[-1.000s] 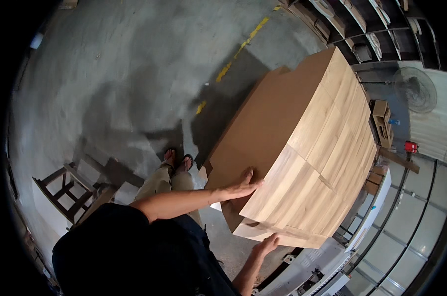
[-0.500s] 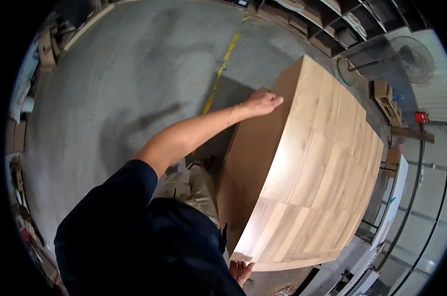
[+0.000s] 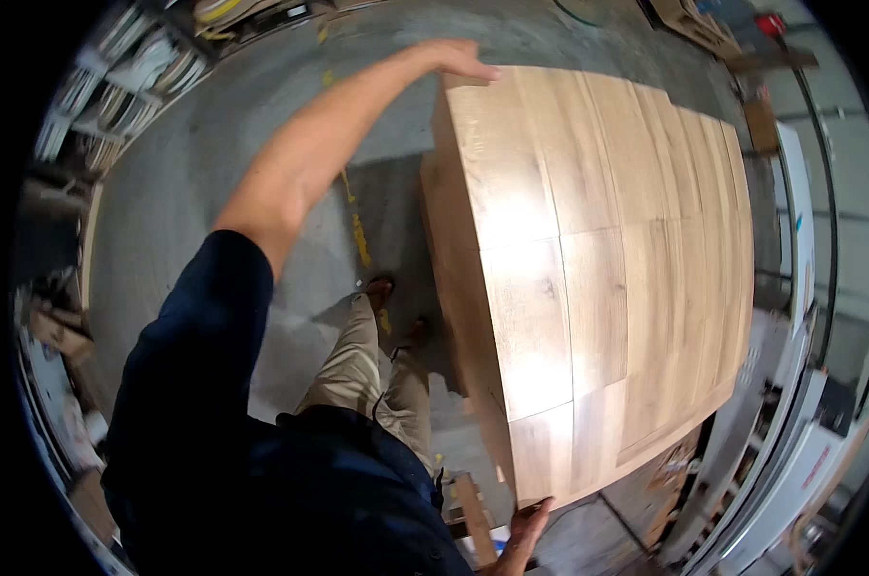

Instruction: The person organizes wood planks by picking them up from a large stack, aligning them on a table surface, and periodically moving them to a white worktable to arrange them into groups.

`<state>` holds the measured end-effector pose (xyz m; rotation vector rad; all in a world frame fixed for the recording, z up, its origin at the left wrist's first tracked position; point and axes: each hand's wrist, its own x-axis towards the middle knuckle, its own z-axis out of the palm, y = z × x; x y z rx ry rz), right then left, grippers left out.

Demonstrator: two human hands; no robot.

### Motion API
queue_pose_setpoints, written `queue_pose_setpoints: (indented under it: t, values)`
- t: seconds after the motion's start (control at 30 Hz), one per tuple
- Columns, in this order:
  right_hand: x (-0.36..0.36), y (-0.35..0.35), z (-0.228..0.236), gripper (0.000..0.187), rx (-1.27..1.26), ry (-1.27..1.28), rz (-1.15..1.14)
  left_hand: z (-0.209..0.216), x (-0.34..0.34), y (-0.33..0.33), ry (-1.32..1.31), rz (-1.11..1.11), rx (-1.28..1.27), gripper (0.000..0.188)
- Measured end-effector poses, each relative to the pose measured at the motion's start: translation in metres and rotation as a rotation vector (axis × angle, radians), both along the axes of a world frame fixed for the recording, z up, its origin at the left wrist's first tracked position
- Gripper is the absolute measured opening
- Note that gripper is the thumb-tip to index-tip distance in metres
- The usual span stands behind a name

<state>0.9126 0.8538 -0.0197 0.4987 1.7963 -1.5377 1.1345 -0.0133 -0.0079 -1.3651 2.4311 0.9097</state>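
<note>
A large light-brown wood-grain panel (image 3: 612, 278) lies on top of a tall block-like stack (image 3: 453, 288) whose brown side faces me. At the panel's far left corner is my left hand (image 3: 465, 61), its thumb over the top and the other fingers bent down past the edge. My right hand (image 3: 528, 523) holds the near left corner, thumb on the edge and fingers partly hidden underneath. Both hands are closed on the panel. Whether it is lifted off what lies below, I cannot tell.
Shelves with stacked boards (image 3: 137, 72) stand at the far left. A yellow floor line (image 3: 360, 240) runs left of the stack. Long pale machinery or framing (image 3: 741, 480) lines the right side. A wooden piece (image 3: 475, 518) lies near my right hand.
The view has turned and shifted. My left hand has gone from the stack's side to the panel's far left corner. My right hand stays at the near corner, now gripping the edge.
</note>
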Motion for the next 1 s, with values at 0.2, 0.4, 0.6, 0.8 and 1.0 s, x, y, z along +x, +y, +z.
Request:
queue_pose_setpoints:
  t: [0.2,0.4,0.6,0.8,1.0]
  values:
    - [0.013,-0.008,-0.002,0.057,0.056,0.071,-0.091,-0.023,0.01,0.008,0.298,0.09,0.234,0.064]
    - [0.024,-0.022,0.004,0.042,0.122,0.108,-0.261,-0.01,0.0,0.015,0.29,0.064,0.252,0.055]
    - [0.018,-0.025,0.003,0.043,0.083,0.058,-0.314,-0.004,0.007,0.02,0.341,0.116,0.377,0.052]
    - [0.038,-0.034,-0.005,0.049,-0.058,0.185,-0.434,-0.037,0.024,0.011,0.564,0.341,0.294,0.071]
    - [0.126,-0.091,-0.045,0.076,-0.221,0.002,-0.862,-0.061,0.01,0.099,1.237,0.939,0.435,0.084]
